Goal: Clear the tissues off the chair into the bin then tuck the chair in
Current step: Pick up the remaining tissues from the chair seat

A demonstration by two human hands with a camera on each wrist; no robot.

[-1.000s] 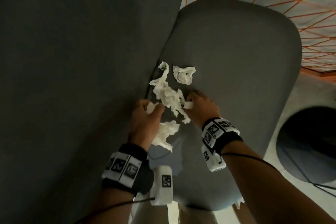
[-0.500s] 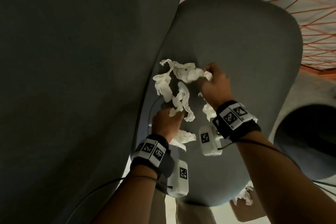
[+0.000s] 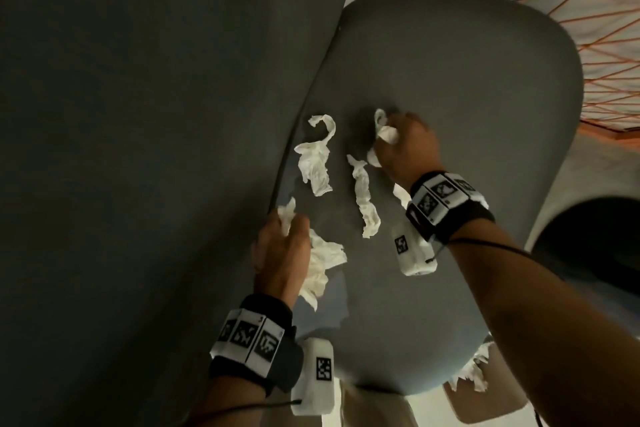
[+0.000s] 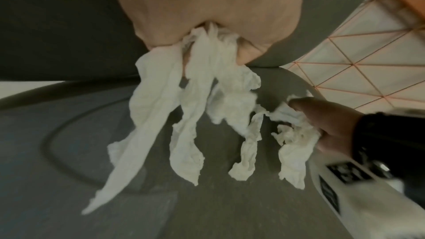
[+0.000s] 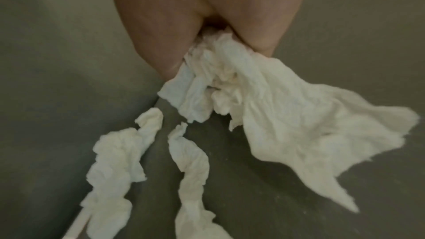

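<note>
A bunch of tissues [image 3: 320,262] is gripped in the left hand [image 3: 282,253], its fingers curled round it near the seat's left edge, and a second bunch [image 3: 384,135] is clutched in the closed right hand [image 3: 405,149] toward the middle of the chair seat [image 3: 467,97]. Two twisted tissues are left loose on the seat: one [image 3: 315,159] close to the left edge by the backrest [image 3: 156,114], another [image 3: 365,199] between the hands, though its upper end may be caught by the right hand. The bin [image 3: 588,246] is seen off the seat's right side, well apart from both hands. More tissue [image 3: 472,374] is visible below the seat's near edge. By this showing, the gathering is partly done; nothing has been binned, and the tucking-in is not yet begun.
</note>
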